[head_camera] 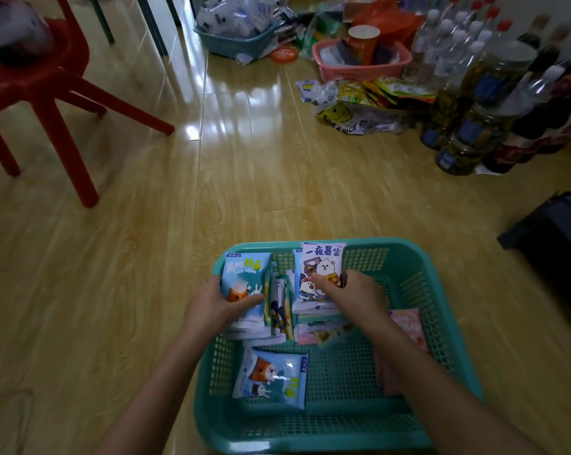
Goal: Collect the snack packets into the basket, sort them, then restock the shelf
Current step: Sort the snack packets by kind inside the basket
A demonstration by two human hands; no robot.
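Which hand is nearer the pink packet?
Right. The right hand grips a bear-print stack just beside the pink packet; the left hand holds blue packets across the basket.

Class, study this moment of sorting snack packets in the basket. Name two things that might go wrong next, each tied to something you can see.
1. The left hand and right hand each hold packets standing on edge. If released carelessly, the blue stack and bear stack might topple and mix.
2. A loose blue packet lies flat nearer the person, apart from the blue stack, and may get overlooked.
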